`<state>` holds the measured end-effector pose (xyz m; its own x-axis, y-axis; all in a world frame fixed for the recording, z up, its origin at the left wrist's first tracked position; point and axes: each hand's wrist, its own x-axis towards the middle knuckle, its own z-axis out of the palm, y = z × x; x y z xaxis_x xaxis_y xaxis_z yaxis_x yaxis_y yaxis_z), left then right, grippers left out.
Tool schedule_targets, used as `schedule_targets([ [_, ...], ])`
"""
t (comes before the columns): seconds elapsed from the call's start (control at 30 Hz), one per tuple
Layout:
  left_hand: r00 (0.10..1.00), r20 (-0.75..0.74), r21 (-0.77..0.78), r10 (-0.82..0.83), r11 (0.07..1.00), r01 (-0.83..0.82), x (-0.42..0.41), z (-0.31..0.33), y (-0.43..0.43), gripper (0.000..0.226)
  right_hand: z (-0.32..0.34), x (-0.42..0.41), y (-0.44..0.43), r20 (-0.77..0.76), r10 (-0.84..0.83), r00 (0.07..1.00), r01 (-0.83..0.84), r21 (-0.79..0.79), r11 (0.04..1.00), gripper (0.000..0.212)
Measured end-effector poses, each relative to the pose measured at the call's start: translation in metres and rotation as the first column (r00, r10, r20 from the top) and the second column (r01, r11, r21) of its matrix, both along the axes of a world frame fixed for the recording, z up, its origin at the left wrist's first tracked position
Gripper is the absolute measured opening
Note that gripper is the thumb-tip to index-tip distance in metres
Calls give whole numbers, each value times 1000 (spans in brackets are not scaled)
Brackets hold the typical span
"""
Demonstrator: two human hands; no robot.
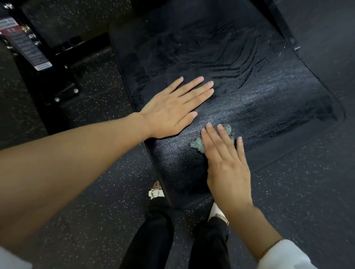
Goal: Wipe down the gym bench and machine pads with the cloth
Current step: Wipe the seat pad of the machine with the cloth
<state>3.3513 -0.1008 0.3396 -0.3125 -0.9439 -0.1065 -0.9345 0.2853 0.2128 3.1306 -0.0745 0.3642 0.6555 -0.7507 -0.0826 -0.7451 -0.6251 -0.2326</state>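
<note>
A black padded bench (272, 93) fills the middle of the view, its surface streaked with wet wipe marks. My left hand (175, 106) lies flat on the pad's near left side, fingers straight and spread. My right hand (224, 160) presses a small grey-green cloth (199, 143) onto the pad near its front edge with straight fingers. Most of the cloth is hidden under those fingers; only its left edge and a bit by the fingertips show.
A black machine frame (54, 78) with a white and red warning label (22, 41) stands left of the bench. Speckled black rubber flooring (94, 199) surrounds it. My legs in black trousers (156, 237) and white sandals stand at the pad's near end.
</note>
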Motion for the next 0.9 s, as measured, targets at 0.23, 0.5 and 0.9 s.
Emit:
schedule_targets([
  [0.23,1000,-1,1,-2,1000,2,-3,0,2,60,-1,17,37,58,-88,994,86,25,996,75],
  [0.5,1000,-22,3,4,1000,-4,-4,1,3,59,6,33,107,30,205,978,-207,107,973,62],
  [0.9,1000,-24,-16,3,1000,-4,-6,1,4,60,6,-13,8,-6,-13,1000,14,40,999,82],
])
